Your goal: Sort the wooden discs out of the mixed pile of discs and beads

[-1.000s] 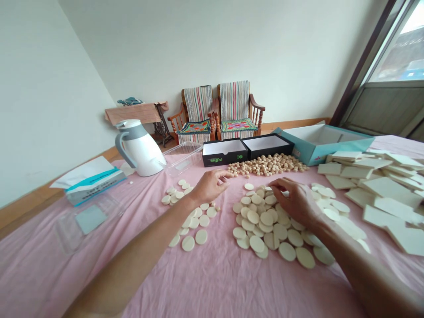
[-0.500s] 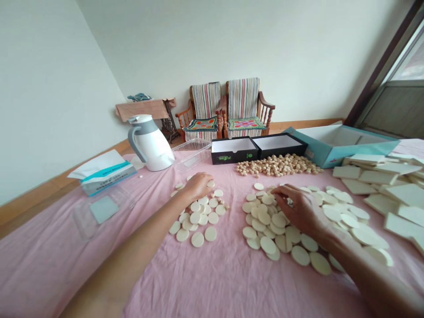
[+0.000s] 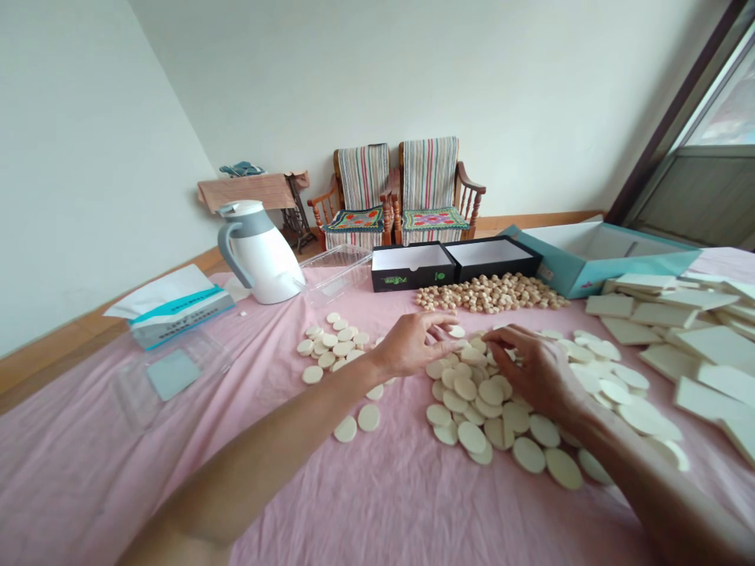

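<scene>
My left hand (image 3: 413, 343) reaches over the gap between two groups of pale round discs, its fingers stretched out and apart beside a lone disc (image 3: 456, 331). It holds nothing that I can see. My right hand (image 3: 528, 365) rests at the far side of the larger disc pile (image 3: 472, 393), fingers bent down and pressed together at the tips; what they hold, if anything, is hidden. The smaller group of discs (image 3: 327, 346) lies to the left, partly covered by my left forearm.
Small wooden beads (image 3: 489, 295) lie before two black boxes (image 3: 413, 269). A blue box (image 3: 613, 263) and stacked pale square tiles (image 3: 701, 322) are at the right. A white jug (image 3: 265, 255), clear plastic tray (image 3: 330, 275) and tissue pack (image 3: 180, 314) stand left on the pink cloth (image 3: 354, 503).
My left hand has moved right, from above the smaller disc group to the edge of the larger pile, and its fingers have spread. My right hand has stayed almost in place.
</scene>
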### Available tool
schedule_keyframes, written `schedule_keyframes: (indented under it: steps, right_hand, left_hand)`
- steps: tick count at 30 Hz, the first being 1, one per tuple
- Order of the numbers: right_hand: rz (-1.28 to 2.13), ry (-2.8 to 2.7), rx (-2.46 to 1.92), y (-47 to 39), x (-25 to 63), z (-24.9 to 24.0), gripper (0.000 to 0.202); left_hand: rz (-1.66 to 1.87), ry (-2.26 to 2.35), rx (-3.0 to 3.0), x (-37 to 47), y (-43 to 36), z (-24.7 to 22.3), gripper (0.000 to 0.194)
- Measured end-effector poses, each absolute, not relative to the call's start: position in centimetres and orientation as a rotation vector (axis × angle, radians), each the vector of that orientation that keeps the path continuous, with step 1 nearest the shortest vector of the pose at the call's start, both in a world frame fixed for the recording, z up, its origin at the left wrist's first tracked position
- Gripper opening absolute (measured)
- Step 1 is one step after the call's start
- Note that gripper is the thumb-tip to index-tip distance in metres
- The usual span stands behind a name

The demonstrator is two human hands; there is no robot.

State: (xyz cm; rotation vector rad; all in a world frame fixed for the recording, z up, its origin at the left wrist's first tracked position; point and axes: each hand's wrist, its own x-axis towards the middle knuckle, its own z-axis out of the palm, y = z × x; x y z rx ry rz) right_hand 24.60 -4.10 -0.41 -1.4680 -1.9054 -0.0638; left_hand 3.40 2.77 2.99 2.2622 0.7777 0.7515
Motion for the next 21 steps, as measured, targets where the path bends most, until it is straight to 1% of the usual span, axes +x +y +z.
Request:
schedule_keyframes:
  steps: [2,3,4,6,8,11,16,21]
  right_hand:
    - [-0.06,-1.893,-1.479,-4.1,24.7,-0.3,0.015]
    - [-0.063,-1.891,-1.484,-4.1,24.7,-0.3,0.016]
    - [-0.069,-1.892,-1.488,-4.1,24.7,-0.2,0.016]
    - [-0.081,-1.901,-1.487,-4.1,24.7,-0.2,0.016]
    - [-0.082,-1.907,-1.483,-4.1,24.6,-0.2,0.016]
    - [-0.079,-1.901,-1.479,-4.1,24.5,-0.2,0.015]
    - [-0.063,-1.891,-1.47,-4.1,24.5,-0.1,0.015]
    - [-0.054,-1.857,-1.48,-4.3,24.7,0.4,0.016]
  left_hand:
    - [0.789,0.867,2.344,2.8,3.3,3.2,0.029]
    - [0.751,0.95,2.427,2.1,3.8,3.2,0.025]
    - [0.674,1.048,2.514,1.3,4.4,3.1,0.021]
    - [0.408,1.223,2.701,-0.5,5.4,2.8,0.02]
    - [0.284,1.292,2.748,-2.0,6.1,2.3,0.02]
    - [0.2,1.298,2.754,-3.1,6.4,1.8,0.015]
    - [0.163,1.25,2.786,-3.2,6.3,1.9,0.017]
    - [0.273,1.235,2.781,-1.3,5.5,2.5,0.014]
